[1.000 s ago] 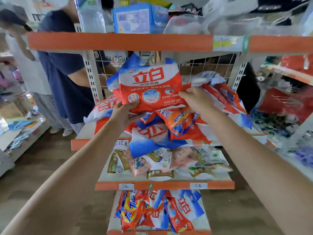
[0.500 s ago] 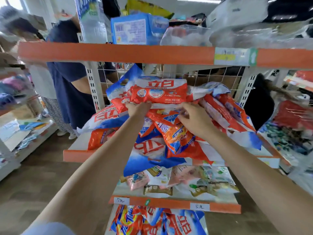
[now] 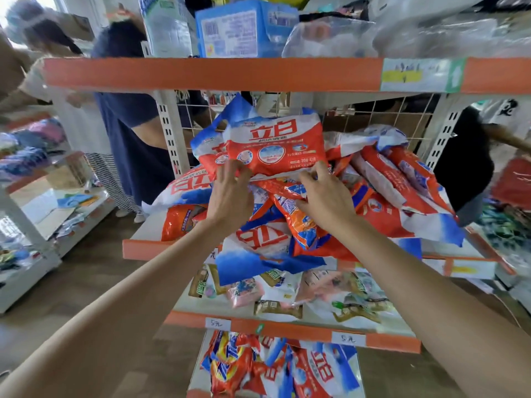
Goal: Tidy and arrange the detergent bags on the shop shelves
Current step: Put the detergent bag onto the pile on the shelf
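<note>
Detergent bags (image 3: 301,214) lie heaped on the middle shelf (image 3: 143,248), red, white and blue packs slumped over one another, one blue-cornered bag (image 3: 258,254) hanging past the orange front edge. On top at the back rests a red-and-white bag (image 3: 273,145), face up with its print toward the camera. Both hands are at its lower edge: the left hand (image 3: 230,196) has its fingers spread and lightly bent against the bottom left corner, the right hand (image 3: 324,196) has its fingertips bent onto the bottom right seam. Neither looks wrapped round the bag, so this reads as pressing or nudging it into place, though whether the thumbs pinch underneath is hidden. The main risk is the pile itself: it is loose and slippery, and a push on the top bag could slide the lower ones forward, tipping the overhanging bag onto the shelf below (image 3: 287,326) or the floor. Pushed too far back, the top bag could also ride up against the wire grid (image 3: 388,116).
</note>
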`<move>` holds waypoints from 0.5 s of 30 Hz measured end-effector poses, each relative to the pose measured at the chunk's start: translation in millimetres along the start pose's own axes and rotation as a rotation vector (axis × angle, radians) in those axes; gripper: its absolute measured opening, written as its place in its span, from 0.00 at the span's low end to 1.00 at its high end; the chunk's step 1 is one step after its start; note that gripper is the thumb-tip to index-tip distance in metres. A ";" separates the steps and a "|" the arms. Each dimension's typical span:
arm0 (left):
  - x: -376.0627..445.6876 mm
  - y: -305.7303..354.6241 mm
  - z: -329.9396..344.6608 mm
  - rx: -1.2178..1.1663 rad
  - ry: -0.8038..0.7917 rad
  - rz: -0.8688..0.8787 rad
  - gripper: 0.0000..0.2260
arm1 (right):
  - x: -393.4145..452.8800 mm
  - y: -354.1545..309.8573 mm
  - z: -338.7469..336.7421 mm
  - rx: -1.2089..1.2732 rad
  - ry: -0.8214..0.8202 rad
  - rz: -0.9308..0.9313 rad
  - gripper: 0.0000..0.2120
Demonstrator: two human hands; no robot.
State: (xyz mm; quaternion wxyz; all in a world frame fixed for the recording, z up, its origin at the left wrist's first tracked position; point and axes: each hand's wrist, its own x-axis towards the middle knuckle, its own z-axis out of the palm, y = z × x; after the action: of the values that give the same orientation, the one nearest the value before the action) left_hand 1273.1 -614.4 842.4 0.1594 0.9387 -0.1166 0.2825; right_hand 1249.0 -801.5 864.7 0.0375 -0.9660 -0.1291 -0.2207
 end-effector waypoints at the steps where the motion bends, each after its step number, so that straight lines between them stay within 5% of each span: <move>1: -1.8 0.4 4.7 0.080 -0.071 0.106 0.22 | 0.5 -2.3 0.3 -0.002 0.006 0.006 0.22; 10: 46.5 -18.1 25.2 0.082 -0.341 0.161 0.26 | -13.0 4.7 -11.8 0.150 0.077 0.042 0.07; 15: 66.4 -24.2 22.7 -0.080 -0.449 0.161 0.26 | -29.6 3.3 -18.1 0.442 0.068 0.278 0.07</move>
State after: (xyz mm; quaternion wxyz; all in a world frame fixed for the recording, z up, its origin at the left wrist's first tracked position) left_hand 1345.8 -609.0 856.4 0.1434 0.9586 -0.2348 0.0735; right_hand 1216.6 -814.0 868.0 0.2820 -0.9348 -0.0390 -0.2124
